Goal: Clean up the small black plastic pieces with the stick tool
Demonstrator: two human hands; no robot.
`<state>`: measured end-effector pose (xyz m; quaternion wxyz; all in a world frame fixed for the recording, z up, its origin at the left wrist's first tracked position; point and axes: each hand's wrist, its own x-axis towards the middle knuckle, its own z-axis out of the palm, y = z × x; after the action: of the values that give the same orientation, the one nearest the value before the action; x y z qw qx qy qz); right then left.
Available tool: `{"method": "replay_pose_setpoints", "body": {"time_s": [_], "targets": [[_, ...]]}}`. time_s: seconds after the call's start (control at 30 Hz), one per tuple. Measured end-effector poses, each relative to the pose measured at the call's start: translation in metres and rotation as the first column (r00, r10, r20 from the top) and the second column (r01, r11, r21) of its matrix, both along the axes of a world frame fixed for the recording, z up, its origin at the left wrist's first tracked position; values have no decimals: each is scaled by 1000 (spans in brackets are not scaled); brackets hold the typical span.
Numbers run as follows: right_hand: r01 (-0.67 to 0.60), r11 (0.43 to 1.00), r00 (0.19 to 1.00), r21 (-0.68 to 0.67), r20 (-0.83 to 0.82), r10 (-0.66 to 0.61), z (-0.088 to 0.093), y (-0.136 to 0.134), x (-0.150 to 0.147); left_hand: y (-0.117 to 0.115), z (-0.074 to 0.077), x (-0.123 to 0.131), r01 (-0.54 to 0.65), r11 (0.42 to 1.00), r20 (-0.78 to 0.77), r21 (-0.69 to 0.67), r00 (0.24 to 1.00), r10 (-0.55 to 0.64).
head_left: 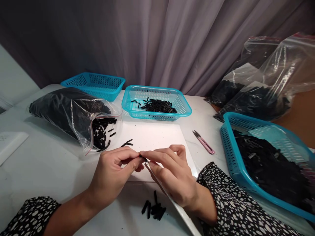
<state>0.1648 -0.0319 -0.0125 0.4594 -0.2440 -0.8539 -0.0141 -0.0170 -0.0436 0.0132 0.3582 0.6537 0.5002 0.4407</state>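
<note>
My left hand [112,172] is closed, its thumb and forefinger pinching a small black strip [142,156]. My right hand [172,173] grips a long, slim, pale tool that looks like tweezers [180,211]; its tip meets the strip at my left fingertips. The right forefinger also reaches the strip, which the fingers mostly hide. Below the hands lies a loose pile of short black pieces [155,209]. A few thin black strips [127,143] rest on the white board [157,134] beyond my left hand.
A clear bag [73,114] spills black pieces at left. Blue baskets stand behind: one at left [110,95], another holding black pieces [126,103]. Pink thread snips [203,142] lie at right, beside a large blue basket [227,157] of black material. More filled bags [256,95] sit behind it.
</note>
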Motion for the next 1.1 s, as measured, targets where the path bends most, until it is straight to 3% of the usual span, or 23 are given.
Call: {"method": "replay_pose_setpoints", "body": {"time_s": [0.13, 0.23, 0.3, 0.4, 0.63, 0.8, 0.9, 1.0, 1.1], "targets": [[51, 999, 999, -16, -8, -52, -1, 3, 1, -1, -3, 1, 59, 990, 73, -130, 996, -49], [25, 973, 972, -228, -223, -77, -5, 6, -1, 2, -7, 0, 129, 941, 262, -313, 964, -45], [-56, 919, 918, -391, -382, -107, -8, 9, -2, 5, -10, -2, 181, 900, 401, -396, 916, -8], [-146, 863, 861, -484, -491, -129, -13, 12, -3, 8, -11, -3, 220, 871, 514, -439, 856, 43], [-251, 845, 867, -473, -498, -21, -10, 2, 2, 10, -9, -1, 208, 867, 538, -452, 839, 80], [-305, 916, 911, -262, -362, 200, 1, -1, 4, 10, -9, 0, 218, 860, 546, -461, 834, 80], [-381, 906, 893, -186, -330, 308, -2, 3, 4, 10, -10, -1, 223, 861, 550, -458, 831, 77], [-382, 899, 889, -216, -350, 294, -7, 5, 4, 10, -11, -2, 231, 862, 552, -450, 831, 66], [-269, 924, 912, -272, -381, 154, -10, 6, 3, 10, -11, -3, 243, 873, 485, -423, 874, -8]]}}
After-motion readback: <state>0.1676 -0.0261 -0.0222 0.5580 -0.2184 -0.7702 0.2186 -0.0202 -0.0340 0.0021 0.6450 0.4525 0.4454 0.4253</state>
